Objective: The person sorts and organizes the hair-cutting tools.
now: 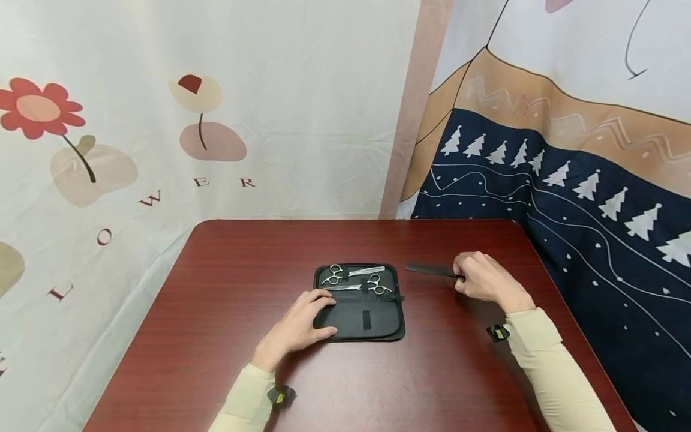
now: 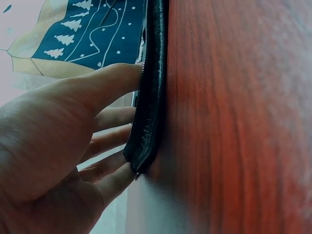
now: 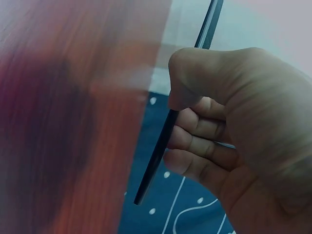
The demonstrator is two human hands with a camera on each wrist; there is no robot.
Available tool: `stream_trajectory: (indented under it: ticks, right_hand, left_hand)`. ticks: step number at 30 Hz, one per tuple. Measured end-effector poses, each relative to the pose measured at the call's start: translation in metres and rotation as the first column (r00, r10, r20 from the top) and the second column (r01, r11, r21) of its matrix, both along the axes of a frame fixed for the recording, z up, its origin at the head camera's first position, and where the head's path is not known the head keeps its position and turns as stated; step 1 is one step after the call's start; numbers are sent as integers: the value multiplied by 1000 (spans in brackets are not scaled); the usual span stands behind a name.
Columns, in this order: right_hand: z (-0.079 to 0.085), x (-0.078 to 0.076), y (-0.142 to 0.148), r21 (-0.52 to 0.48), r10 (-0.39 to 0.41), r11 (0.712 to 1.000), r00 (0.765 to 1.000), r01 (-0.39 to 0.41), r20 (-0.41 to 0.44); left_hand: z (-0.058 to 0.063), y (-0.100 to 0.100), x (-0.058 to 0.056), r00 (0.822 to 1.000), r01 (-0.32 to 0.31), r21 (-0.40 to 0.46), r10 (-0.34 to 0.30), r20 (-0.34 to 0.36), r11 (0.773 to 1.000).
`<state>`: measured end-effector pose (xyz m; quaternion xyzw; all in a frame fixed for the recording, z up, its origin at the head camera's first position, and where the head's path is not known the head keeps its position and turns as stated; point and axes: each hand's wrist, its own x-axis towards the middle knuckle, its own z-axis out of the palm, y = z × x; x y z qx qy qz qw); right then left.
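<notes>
An unfolded black zip case (image 1: 348, 321) lies flat on the table. In its upper half sit two silver pairs of scissors: the farther scissors (image 1: 367, 271) point right, the nearer scissors (image 1: 345, 287) point left. My left hand (image 1: 297, 324) rests at the case's left side, fingers and thumb spread over its edge. In the left wrist view the fingertips meet the zipped rim (image 2: 151, 107). To the right of the case, my right hand (image 1: 488, 279) pinches a black comb (image 1: 429, 269) by one end, above the table. The right wrist view shows the comb (image 3: 155, 163) between thumb and curled fingers.
The reddish-brown wooden table (image 1: 216, 336) has rounded far corners. Behind it hangs a pale curtain (image 1: 324, 120) with flower prints, and to the right a dark blue cloth (image 1: 583, 240) with white trees. A strap with a small device (image 1: 498, 333) sits at each wrist.
</notes>
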<state>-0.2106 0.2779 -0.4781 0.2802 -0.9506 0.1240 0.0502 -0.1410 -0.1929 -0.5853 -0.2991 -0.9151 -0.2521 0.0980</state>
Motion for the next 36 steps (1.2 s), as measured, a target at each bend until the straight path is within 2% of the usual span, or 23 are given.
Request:
stream_trajectory:
  ticks: [1, 2, 5, 6, 10, 12, 15, 18, 20, 22, 24, 28, 29, 31, 32, 36]
  right_hand:
    - [1, 1, -3, -8, 4, 1000, 1000, -4, -12]
    - [2, 2, -6, -15, 8, 1000, 1000, -8, -25]
    - [6, 4, -16, -42, 26, 999, 998, -28, -62]
    - [8, 5, -20, -51, 32, 998, 997, -36, -71]
    - [15, 10, -37, -84, 55, 994, 994, -63, -97]
    - [19, 12, -45, -92, 64, 993, 992, -74, -108]
    - [24, 16, -57, -105, 75, 991, 990, -87, -120]
    - [29, 19, -67, -117, 81, 988, 987, -98, -135]
    - [31, 21, -72, -120, 87, 987, 985, -106, -152]
    - [33, 22, -78, -123, 94, 986, 982, -115, -166]
    - [34, 23, -82, -124, 100, 985, 979, -123, -177]
    - [37, 25, -89, -131, 111, 982, 975, -137, -194]
    - [37, 26, -90, -133, 113, 981, 973, -141, -199]
    - [38, 27, -93, -142, 117, 979, 971, -148, -206]
    - [38, 28, -94, -146, 119, 978, 970, -152, -210]
    - [39, 29, -100, -164, 128, 972, 966, -167, -226]
  left_hand:
    - [4, 1, 2, 1000, -5, 4, 4, 13, 1000]
    - [-1, 0, 0, 1000, 0, 9, 0, -4, 1000]
    - [12, 1, 7, 1000, 10, 11, -10, -2, 1000]
    - [12, 2, 7, 1000, 2, 27, -2, 17, 1000]
    - [37, 8, 18, 997, -24, 5, 24, 76, 1000]
    - [51, 14, 23, 990, -53, -20, 55, 131, 998]
    - [58, 18, 26, 981, -86, -72, 97, 170, 994]
    - [58, 19, 25, 977, -96, -85, 110, 183, 992]
    - [54, 17, 24, 981, -84, -51, 92, 170, 995]
    - [50, 15, 23, 988, -66, -15, 67, 136, 998]
    - [32, 9, 18, 997, -36, 8, 36, 72, 999]
    - [24, 7, 17, 1000, -10, 46, 9, 14, 999]
    - [25, 7, 17, 1000, -7, 51, 6, 12, 999]
    - [39, 12, 23, 999, -16, 68, 13, 46, 998]
    - [35, 11, 22, 999, -5, 70, 3, 35, 998]
    - [43, 14, 26, 998, -26, 36, 24, 62, 999]
